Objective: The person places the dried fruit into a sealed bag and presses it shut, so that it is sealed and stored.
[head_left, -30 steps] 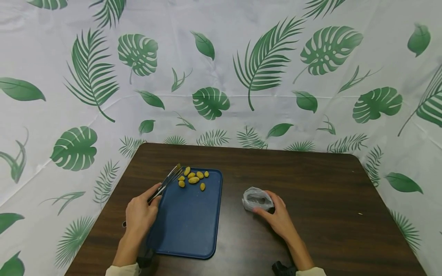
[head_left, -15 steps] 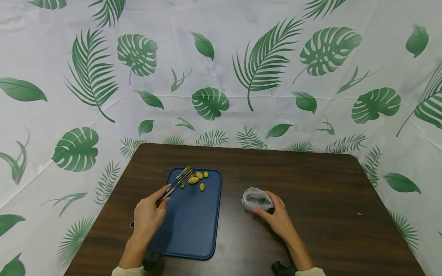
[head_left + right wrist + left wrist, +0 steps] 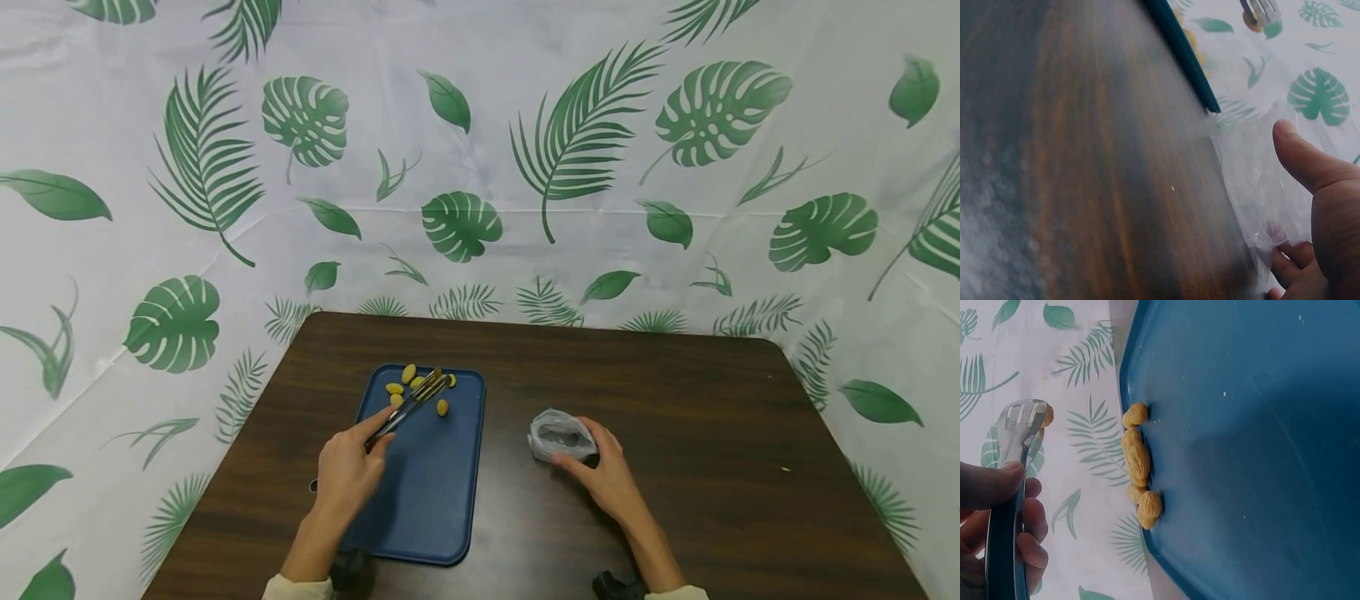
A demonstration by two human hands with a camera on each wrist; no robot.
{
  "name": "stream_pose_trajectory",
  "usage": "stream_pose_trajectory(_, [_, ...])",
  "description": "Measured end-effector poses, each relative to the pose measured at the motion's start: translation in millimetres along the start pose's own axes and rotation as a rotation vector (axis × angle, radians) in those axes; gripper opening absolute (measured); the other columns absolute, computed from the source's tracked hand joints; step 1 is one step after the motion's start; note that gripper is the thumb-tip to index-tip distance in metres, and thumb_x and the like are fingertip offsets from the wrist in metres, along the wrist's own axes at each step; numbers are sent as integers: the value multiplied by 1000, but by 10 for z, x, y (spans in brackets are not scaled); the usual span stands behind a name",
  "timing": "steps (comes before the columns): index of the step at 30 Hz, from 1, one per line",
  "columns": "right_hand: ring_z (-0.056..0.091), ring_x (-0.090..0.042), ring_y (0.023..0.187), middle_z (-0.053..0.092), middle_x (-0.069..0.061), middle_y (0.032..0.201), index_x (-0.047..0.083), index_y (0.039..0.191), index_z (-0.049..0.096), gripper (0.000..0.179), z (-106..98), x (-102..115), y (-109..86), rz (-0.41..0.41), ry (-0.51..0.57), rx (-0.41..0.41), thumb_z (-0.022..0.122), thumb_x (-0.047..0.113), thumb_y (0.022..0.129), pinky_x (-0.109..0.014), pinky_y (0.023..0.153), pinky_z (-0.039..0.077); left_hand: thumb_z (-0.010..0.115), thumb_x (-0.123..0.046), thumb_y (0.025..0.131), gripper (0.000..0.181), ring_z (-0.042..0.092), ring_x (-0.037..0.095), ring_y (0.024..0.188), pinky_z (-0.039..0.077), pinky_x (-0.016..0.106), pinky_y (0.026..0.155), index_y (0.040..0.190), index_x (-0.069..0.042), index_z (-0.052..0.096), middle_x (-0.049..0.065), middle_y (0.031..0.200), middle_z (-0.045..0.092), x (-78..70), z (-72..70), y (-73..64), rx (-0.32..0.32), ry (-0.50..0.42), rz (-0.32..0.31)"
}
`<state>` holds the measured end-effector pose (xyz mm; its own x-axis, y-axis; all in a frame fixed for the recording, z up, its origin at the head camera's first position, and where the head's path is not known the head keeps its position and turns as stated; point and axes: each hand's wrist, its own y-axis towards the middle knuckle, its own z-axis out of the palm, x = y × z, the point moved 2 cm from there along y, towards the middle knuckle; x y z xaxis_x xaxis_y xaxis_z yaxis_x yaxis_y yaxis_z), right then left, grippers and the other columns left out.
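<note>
My left hand [image 3: 348, 471] holds metal tongs [image 3: 405, 410] with slotted heads, over the far half of a blue tray [image 3: 427, 492]. In the left wrist view, a peanut [image 3: 1048, 416] in its shell shows at the heads of the tongs, raised above the tray. Several more peanuts [image 3: 1135, 456] lie along the tray's far end, partly covered by the tongs in the head view. To the right of the tray, my right hand [image 3: 611, 479] holds a clear plastic bag [image 3: 551, 423], its mouth facing up, thumb on the near side.
A dark wooden table [image 3: 637, 375] bears everything, with a small light scrap [image 3: 785, 469] on its right part. Behind it hangs a white cloth [image 3: 480, 150] with green leaf prints. Tiny crumbs dot the tray.
My left hand has moved right with the tongs, from the tray's left edge across the peanuts. The right hand and the bag have stayed in place.
</note>
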<state>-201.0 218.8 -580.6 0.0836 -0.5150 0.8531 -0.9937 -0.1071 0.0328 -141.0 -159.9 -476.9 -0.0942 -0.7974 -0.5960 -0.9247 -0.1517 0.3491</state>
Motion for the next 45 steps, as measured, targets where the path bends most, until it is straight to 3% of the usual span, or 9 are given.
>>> stream_pose_trajectory(7, [36,-38,145,51,-10,151,21,149,49,77,14,-6,-55,19,5,10,83,47,85,-67,111,33,79,-9,89,42,26,2,43,26,24,49,130,-17,74,-6,54,58,-44,45,-65,9,11,11])
stream_pose_trajectory(12, [34,-38,146,49,-11,153,22,149,49,76,3,7,-30,14,14,5,83,45,85,-69,111,32,80,-8,88,42,29,2,45,28,24,51,129,-18,75,4,76,76,-76,89,-36,-4,13,39])
stream_pose_trajectory(15, [34,-38,146,49,-12,153,21,149,49,75,-10,11,0,4,9,-2,83,45,86,-69,111,32,80,-7,87,43,32,1,47,30,24,52,128,-18,75,9,90,81,-111,115,-12,-13,7,65])
stream_pose_trajectory(21, [36,-39,145,50,-12,153,21,149,49,75,-20,4,12,-5,-3,-6,83,45,86,-68,111,33,82,-6,85,43,35,0,47,30,23,50,127,-17,76,7,83,80,-173,170,-17,-18,-6,92])
stream_pose_trajectory(35, [31,-40,148,50,-11,154,21,151,47,78,-20,18,18,4,0,12,82,47,86,-70,111,32,83,-5,83,43,35,0,49,31,22,51,124,-18,77,6,90,81,-286,275,-33,2,-19,149])
stream_pose_trajectory(45, [33,-39,147,52,-10,151,21,149,49,76,-16,-2,15,-4,1,0,82,47,86,-69,111,32,85,-5,81,43,52,3,56,40,24,56,122,-16,78,7,96,81,-367,341,-43,12,-30,173])
